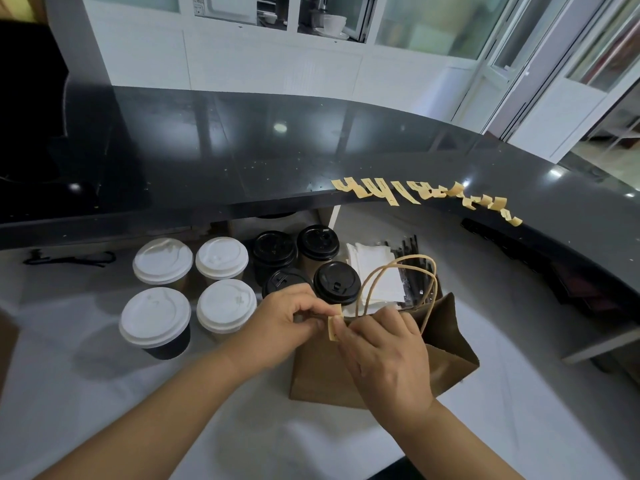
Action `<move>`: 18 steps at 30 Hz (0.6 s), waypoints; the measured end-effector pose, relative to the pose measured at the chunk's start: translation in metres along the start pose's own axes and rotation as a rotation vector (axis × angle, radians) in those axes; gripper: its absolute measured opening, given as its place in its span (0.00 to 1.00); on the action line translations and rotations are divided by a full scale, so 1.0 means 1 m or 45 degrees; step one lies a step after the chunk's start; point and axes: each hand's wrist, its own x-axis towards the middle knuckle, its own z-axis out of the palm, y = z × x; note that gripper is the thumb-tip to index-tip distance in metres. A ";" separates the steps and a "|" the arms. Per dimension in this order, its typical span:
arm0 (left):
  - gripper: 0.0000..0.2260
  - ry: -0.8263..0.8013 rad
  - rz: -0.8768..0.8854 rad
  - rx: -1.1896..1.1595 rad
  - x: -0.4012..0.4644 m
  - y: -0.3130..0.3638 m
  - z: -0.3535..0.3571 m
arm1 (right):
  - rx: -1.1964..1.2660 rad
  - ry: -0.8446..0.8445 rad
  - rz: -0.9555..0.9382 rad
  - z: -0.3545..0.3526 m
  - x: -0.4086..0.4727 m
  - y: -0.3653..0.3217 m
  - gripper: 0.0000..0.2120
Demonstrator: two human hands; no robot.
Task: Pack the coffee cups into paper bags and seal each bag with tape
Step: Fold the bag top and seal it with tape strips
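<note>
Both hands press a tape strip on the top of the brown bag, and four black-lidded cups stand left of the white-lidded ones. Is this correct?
Not quite. The head view shows the black-lidded cups to the right of the white-lidded cups, not left. The rest holds: left hand and right hand work a tape strip at the bag top.

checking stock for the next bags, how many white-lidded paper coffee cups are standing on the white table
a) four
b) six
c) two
a: four white-lidded paper coffee cups stand in a two-by-two block on the white table, left of the black-lidded cups.
</note>
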 end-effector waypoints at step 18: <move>0.11 -0.486 -0.084 0.217 0.013 0.004 -0.018 | -0.184 -0.005 -0.364 0.005 -0.010 0.019 0.15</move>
